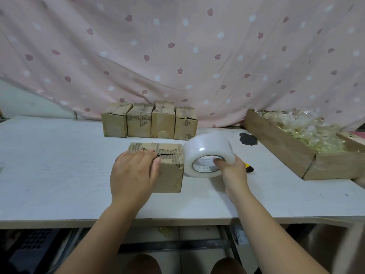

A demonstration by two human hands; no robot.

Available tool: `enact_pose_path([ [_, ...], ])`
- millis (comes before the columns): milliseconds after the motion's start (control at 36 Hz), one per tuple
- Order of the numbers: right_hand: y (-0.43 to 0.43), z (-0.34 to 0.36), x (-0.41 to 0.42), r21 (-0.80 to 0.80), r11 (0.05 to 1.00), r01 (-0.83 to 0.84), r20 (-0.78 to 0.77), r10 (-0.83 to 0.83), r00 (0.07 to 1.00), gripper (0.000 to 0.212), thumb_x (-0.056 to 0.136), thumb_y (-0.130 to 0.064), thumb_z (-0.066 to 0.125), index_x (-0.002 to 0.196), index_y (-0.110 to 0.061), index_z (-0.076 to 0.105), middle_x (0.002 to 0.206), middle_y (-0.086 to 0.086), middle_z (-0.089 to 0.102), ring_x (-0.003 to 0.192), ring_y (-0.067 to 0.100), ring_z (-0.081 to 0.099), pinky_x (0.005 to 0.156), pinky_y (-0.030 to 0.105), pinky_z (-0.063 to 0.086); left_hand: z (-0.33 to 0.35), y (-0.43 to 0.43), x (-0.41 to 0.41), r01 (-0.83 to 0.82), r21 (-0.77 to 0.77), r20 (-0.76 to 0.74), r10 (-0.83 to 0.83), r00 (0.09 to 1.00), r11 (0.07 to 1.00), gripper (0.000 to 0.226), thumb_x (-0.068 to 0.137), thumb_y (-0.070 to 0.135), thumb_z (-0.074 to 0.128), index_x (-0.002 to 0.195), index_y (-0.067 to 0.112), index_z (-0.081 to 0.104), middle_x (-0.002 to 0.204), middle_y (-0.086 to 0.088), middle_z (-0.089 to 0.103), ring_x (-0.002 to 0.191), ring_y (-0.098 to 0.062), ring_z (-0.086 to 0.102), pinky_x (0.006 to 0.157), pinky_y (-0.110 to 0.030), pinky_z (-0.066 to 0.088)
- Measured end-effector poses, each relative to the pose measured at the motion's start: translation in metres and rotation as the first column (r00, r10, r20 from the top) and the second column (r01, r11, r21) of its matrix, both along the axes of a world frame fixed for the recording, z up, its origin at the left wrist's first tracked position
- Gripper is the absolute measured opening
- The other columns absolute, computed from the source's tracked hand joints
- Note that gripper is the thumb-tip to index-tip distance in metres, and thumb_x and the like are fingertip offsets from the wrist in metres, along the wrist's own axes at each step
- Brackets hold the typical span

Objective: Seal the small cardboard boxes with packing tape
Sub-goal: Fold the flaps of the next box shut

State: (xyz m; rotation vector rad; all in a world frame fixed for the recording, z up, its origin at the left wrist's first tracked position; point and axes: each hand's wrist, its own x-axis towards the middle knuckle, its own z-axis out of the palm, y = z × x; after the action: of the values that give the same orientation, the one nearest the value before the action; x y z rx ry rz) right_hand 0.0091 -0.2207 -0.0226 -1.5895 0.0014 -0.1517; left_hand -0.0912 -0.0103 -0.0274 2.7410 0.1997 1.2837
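Note:
A small cardboard box (pixel 169 175) lies on the white table (pixel 59 175) in front of me, its torn top flaps closed with a gap along the seam. My left hand (pixel 132 175) rests on the box's left part, fingers on the top flaps and thumb at the front edge. My right hand (pixel 233 171) grips a large roll of clear packing tape (pixel 207 153), a finger hooked into its core. The roll stands right against the box's right end.
Several more small cardboard boxes (pixel 149 120) stand in a row at the back of the table. A shallow cardboard tray (pixel 286 147) with crinkled clear wrap sits at the right. A yellow-and-black cutter (pixel 249 167) lies behind my right hand. A dark patch (pixel 247 139) marks the table.

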Motion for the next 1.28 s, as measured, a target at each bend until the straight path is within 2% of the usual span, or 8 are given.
enact_pose_path([
  [250,0.005,0.0,0.009,0.227,0.949,-0.219,-0.125,0.252,0.96,0.036,0.078,0.016,0.063,0.101,-0.012,0.063,0.089,0.007,0.068,0.087,0.024,0.066,0.076,0.036,0.054,-0.001,-0.002,0.003,-0.072,0.014,-0.003,0.072,0.997,0.997,0.043,0.097,0.036,0.035,0.095,0.014,0.072,0.094,-0.004,0.073,0.084,-0.026,0.065,0.083,-0.038,0.044],
  [472,0.009,-0.005,0.009,0.337,0.928,-0.159,-0.088,0.2,0.976,0.015,0.096,-0.008,0.056,0.106,-0.018,0.062,0.102,0.008,0.07,0.096,0.025,0.068,0.066,0.036,0.059,-0.001,-0.004,0.005,-0.099,0.02,0.014,0.098,0.995,0.995,0.041,0.096,0.034,0.037,0.093,0.013,0.072,0.093,-0.004,0.074,0.082,-0.026,0.065,0.084,-0.036,0.04],
  [750,0.012,0.001,0.004,0.605,0.771,-0.2,-0.072,0.302,0.95,0.026,0.096,-0.02,0.057,0.121,-0.011,0.059,0.115,0.015,0.069,0.094,0.027,0.072,0.071,0.048,0.061,0.0,-0.005,0.005,-0.089,-0.013,-0.027,0.088,0.996,0.996,0.044,0.097,0.035,0.035,0.093,0.012,0.073,0.092,-0.005,0.074,0.082,-0.027,0.066,0.085,-0.04,0.043],
  [917,0.01,0.015,0.001,0.756,0.619,-0.214,0.045,0.276,0.96,0.026,0.099,-0.018,0.052,0.123,-0.012,0.058,0.115,0.01,0.067,0.098,0.024,0.068,0.061,0.035,0.059,0.002,-0.007,0.005,-0.123,-0.004,-0.065,0.122,0.99,0.992,0.045,0.096,0.036,0.034,0.092,0.013,0.072,0.091,-0.005,0.073,0.081,-0.026,0.065,0.084,-0.039,0.044],
  [1111,0.0,0.033,-0.005,0.835,0.503,-0.225,0.078,0.297,0.952,0.05,0.094,-0.02,0.057,0.141,-0.012,0.045,0.134,0.014,0.058,0.125,0.036,0.054,0.061,0.037,0.06,0.025,-0.028,0.004,-0.163,0.1,-0.247,0.183,0.952,0.982,0.038,0.099,0.034,0.036,0.086,0.017,0.068,0.084,-0.001,0.071,0.075,-0.024,0.065,0.072,-0.033,0.045],
  [1167,0.0,0.038,-0.01,0.82,0.495,-0.289,0.126,0.337,0.933,0.069,0.074,-0.022,0.08,0.136,-0.012,0.05,0.124,0.013,0.064,0.123,0.036,0.056,0.062,0.038,0.06,0.032,-0.037,0.005,-0.147,0.137,-0.299,0.183,0.936,0.98,0.034,0.1,0.031,0.032,0.097,0.021,0.064,0.098,0.002,0.069,0.089,-0.021,0.064,0.072,-0.032,0.038],
  [1222,0.0,0.041,-0.014,0.821,0.467,-0.328,0.156,0.369,0.916,0.099,0.04,-0.026,0.098,0.128,-0.013,0.055,0.117,0.012,0.068,0.116,0.034,0.061,0.062,0.038,0.059,0.038,-0.042,0.009,-0.103,0.049,-0.286,0.113,0.951,0.993,0.035,0.101,0.03,0.025,0.105,0.024,0.06,0.106,0.003,0.066,0.098,-0.02,0.059,0.071,-0.03,0.031],
  [1278,0.0,0.044,-0.019,0.816,0.477,-0.327,0.145,0.379,0.914,0.093,0.05,-0.027,0.093,0.133,-0.011,0.053,0.119,0.012,0.067,0.118,0.034,0.06,0.062,0.038,0.059,0.046,-0.043,0.013,-0.023,-0.177,-0.257,-0.024,0.966,0.984,0.035,0.103,0.03,0.027,0.115,0.024,0.06,0.104,-0.001,0.065,0.099,-0.021,0.054,0.071,-0.029,0.035],
])
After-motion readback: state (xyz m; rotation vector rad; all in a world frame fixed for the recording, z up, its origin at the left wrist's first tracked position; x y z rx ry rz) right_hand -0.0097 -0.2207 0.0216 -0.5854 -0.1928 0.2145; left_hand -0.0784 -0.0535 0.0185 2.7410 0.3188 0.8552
